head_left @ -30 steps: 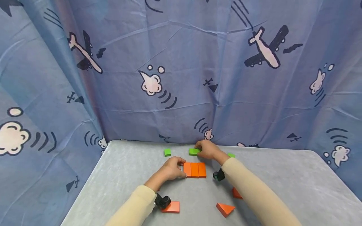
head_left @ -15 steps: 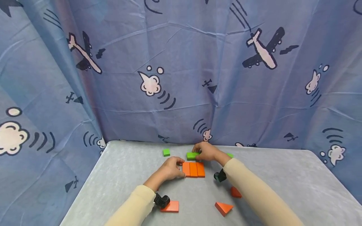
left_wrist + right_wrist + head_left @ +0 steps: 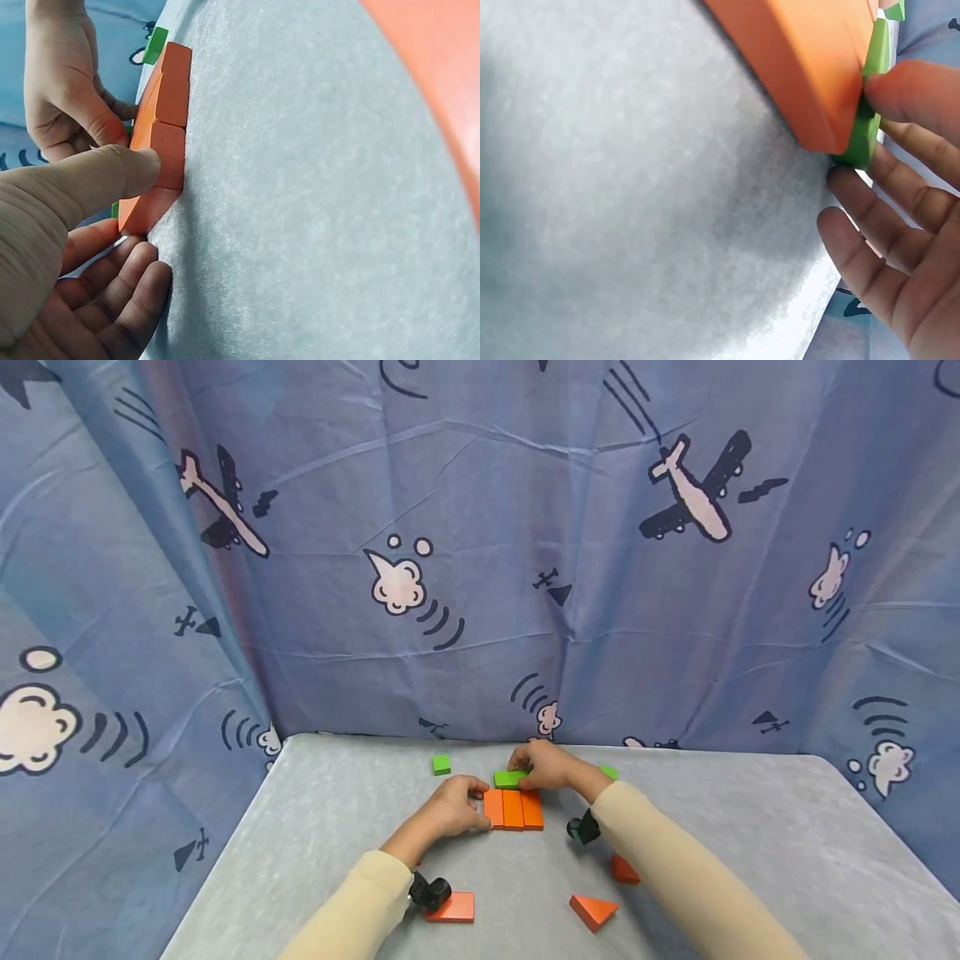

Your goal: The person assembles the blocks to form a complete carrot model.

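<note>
Three orange blocks lie side by side in a row on the table. My left hand holds the leftmost one, its thumb on the near end and fingers round the far corner. Behind the row lies a green block, which my right hand pinches at its right part. In the right wrist view that green block sits right against the orange row's back edge, partly hidden by the thumb. The other fingers of the right hand are spread beside it.
A small green block lies at the back left, another green piece behind the right wrist. Nearer are a flat orange-red block, a triangular block and a red-orange piece beside the right sleeve. A patterned curtain hangs behind the table.
My right hand has drawn the green block toward me, from behind the orange row up to its back edge. The left hand has stayed at the row's left end.
</note>
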`<state>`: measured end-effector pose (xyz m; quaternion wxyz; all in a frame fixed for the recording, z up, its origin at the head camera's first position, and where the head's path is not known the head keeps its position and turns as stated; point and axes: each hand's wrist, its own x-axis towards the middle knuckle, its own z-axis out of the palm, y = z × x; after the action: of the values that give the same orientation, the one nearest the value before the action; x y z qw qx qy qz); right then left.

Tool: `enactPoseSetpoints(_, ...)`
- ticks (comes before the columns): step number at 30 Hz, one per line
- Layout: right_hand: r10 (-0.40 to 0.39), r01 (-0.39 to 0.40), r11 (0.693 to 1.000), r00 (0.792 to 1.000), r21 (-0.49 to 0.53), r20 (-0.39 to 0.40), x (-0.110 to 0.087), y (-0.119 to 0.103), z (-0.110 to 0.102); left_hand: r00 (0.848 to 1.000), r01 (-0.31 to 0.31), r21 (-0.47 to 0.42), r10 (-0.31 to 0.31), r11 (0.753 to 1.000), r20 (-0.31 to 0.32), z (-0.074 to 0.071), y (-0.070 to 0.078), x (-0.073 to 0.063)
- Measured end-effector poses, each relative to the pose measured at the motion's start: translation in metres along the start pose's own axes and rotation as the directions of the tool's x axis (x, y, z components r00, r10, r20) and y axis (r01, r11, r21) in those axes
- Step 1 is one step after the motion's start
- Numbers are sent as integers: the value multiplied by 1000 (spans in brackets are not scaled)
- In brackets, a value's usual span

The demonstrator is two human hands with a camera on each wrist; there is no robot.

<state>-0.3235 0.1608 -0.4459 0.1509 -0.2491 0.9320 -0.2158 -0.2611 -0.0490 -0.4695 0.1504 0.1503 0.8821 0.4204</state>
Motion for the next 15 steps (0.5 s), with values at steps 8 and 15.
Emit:
enactPoseSetpoints(8,-23,23,1000,1000,-5,18,-1,-3,-1,1000,3,0,-3,1000,0,0,0,0)
enactPoseSetpoints(15,-17,17,1000,1000,-10,27,0,-3,0,1000,-4,6,4,1000,1,1,-1,1)
